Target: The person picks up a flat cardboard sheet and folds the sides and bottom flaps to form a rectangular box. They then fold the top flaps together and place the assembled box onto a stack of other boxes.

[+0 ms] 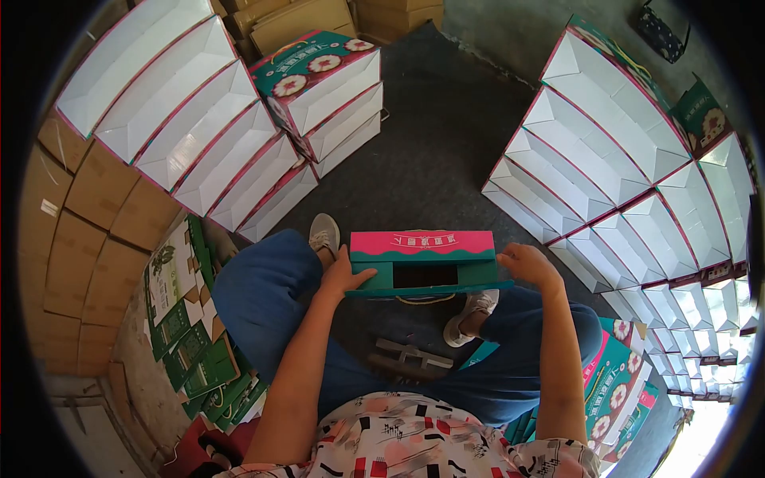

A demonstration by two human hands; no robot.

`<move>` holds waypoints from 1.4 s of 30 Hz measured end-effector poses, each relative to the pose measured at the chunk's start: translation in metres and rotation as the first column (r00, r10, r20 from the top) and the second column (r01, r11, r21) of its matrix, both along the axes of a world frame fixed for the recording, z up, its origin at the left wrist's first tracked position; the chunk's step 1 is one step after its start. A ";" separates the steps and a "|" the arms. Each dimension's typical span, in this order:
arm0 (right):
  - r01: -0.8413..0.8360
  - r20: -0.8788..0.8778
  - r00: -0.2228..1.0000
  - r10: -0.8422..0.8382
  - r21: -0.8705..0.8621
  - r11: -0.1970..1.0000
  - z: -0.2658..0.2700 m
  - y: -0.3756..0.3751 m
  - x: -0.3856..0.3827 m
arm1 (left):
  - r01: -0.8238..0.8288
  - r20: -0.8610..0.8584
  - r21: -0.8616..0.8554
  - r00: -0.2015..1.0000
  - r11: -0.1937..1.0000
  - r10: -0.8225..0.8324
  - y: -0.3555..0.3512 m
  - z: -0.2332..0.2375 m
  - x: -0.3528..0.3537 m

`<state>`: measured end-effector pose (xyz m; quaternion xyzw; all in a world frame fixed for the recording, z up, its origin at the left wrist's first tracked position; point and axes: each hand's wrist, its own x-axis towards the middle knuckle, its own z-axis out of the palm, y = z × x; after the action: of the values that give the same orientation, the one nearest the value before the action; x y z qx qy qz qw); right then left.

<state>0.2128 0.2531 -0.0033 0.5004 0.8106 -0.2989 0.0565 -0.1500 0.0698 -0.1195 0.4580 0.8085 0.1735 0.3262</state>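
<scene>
A pink and green cardboard gift box (422, 241) is held level between my knees. A dark rectangular opening shows in its green side, and a cord handle (426, 300) hangs along its near edge. My left hand (344, 275) grips the box's left end, thumb lying over the green part and fingers hidden behind. At the opposite end, the curled fingers of my right hand (527, 264) close on the box's edge; the fingertips are partly hidden. Below the box, a grey-brown object with a crossbar (410, 358) sits on the floor between my legs.
White-sided boxes are stacked at left (187, 119) and right (606, 135). A shorter stack (319, 68) has printed green tops. Brown cartons (88, 247) line the left wall. Flat green printed card (191, 350) lies left; printed box sheets (610, 390) lie by my right leg.
</scene>
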 end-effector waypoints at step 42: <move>0.064 -0.388 0.919 -0.075 -0.040 0.997 -0.065 0.001 -0.006 | -0.399 0.680 0.062 0.687 0.915 0.254 -0.007 -0.019 -0.015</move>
<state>0.2065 0.2544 -0.0680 0.4588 0.7834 -0.4047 -0.1097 -0.1647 0.0626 -0.1381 0.2458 0.6870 0.4616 0.5045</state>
